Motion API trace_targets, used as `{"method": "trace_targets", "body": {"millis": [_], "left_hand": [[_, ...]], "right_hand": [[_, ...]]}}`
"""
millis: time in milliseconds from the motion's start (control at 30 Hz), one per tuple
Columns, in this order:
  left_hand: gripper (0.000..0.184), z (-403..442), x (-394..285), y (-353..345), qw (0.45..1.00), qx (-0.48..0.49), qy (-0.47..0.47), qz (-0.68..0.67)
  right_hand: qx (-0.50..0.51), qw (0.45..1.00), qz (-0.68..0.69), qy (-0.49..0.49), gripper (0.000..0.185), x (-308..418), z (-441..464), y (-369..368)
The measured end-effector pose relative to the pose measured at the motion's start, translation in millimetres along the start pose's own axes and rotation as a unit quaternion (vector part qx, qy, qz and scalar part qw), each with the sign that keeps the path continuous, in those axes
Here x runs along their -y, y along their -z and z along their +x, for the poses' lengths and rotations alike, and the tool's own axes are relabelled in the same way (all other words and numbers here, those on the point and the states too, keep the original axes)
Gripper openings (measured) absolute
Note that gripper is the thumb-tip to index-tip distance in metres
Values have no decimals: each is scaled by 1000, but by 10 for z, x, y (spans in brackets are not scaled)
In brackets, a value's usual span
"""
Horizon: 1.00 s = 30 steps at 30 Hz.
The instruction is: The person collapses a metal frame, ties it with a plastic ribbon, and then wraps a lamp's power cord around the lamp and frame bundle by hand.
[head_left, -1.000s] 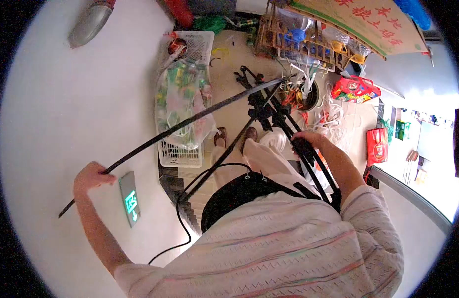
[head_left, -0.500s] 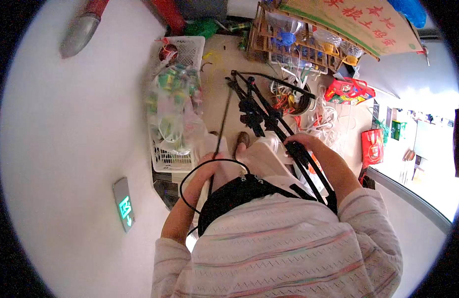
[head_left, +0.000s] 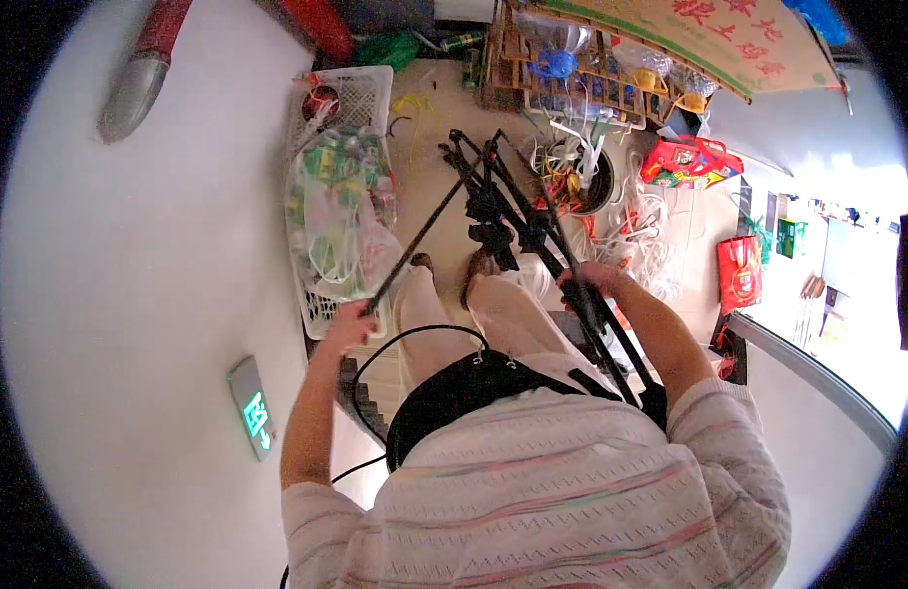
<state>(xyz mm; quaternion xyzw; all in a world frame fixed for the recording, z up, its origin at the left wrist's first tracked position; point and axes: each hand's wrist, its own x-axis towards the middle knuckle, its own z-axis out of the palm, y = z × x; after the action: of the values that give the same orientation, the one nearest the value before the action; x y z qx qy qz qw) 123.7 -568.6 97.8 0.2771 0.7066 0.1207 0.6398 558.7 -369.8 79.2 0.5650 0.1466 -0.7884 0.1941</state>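
Note:
A black folding stand (head_left: 508, 196), like a tripod with thin tubes and clamp-like joints, slants in front of my legs. My right hand (head_left: 599, 281) is closed around its tubes near the middle. Out to the left, my left hand (head_left: 352, 328) grips the lower end of one thin leg, which is swung away from the other tubes. That leg runs up to the joint at the stand's far end. Parts of the tubes under my right fingers are hidden.
On the left, a white plastic crate (head_left: 373, 93) holds bagged cans and bottles. Ahead stand a wooden rack (head_left: 508, 59) and a bucket of straps (head_left: 603, 187). Loose white straps (head_left: 640, 236) and red bags (head_left: 739, 285) lie to the right. A black cable (head_left: 375, 351) loops from my waist.
My left hand has moved out to the left, swinging the stand's thin leg away from the other tubes. My right hand keeps its grip at about the same place.

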Motion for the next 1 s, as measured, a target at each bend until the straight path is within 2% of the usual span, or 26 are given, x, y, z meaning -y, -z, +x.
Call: {"method": "trace_targets", "body": {"millis": [67, 100, 167, 233, 333, 367, 433, 467, 533, 600, 667, 767, 800, 867, 967, 1000], "left_hand": [[34, -160, -35, 416, 999, 23, 31, 23], [36, -218, -59, 624, 998, 39, 45, 29], [34, -320, -164, 993, 988, -6, 26, 154], [30, -385, -381, 1377, 980, -56, 69, 180], [37, -533, -1082, 1846, 955, -87, 59, 276], [37, -502, -1278, 2063, 945, -83, 24, 316], [33, -480, -1884, 2183, 905, -106, 15, 412], [27, -500, -2261, 2123, 875, -106, 31, 472], [21, -336, -2725, 2161, 810, -82, -10, 581], [15, -241, -3212, 1940, 744, -88, -6, 662], [21, -390, -3626, 1530, 660, -123, -46, 740], [15, -437, -3821, 1406, 532, -159, -243, 796], [14, -483, -3889, 1333, 552, -172, -234, 781], [14, -754, -4045, 1078, 591, -198, -215, 752], [14, -697, -4054, 1036, 508, -219, -272, 787], [15, -699, -4069, 965, 513, -231, -266, 783]], "right_hand": [[-30, 999, -7, -33, 30, -27, 181, 77], [-50, 998, -22, -10, 29, -27, 165, 49], [-38, 999, -15, -20, 29, 6, 93, 10], [-46, 998, -13, -26, 30, 16, 81, -17], [-39, 999, -26, -12, 31, 0, 105, 14], [-36, 999, -29, -18, 31, 6, 106, 23], [-29, 998, -39, -27, 32, 33, 109, 34], [-27, 999, -37, -24, 32, 28, 118, 40], [-23, 999, -33, -19, 32, 9, 131, 51], [-33, 999, -41, -4, 31, 54, 27, -52], [-39, 999, -31, 9, 30, 30, 39, -70], [-46, 999, 0, 25, 27, -18, 54, -125], [12, 995, -14, 102, 28, -91, 125, -50], [-43, 998, 32, 11, 33, 17, -29, -224], [-37, 998, 17, 41, 31, 59, -34, -224], [-28, 998, 28, 53, 31, 74, -17, -227]]}}
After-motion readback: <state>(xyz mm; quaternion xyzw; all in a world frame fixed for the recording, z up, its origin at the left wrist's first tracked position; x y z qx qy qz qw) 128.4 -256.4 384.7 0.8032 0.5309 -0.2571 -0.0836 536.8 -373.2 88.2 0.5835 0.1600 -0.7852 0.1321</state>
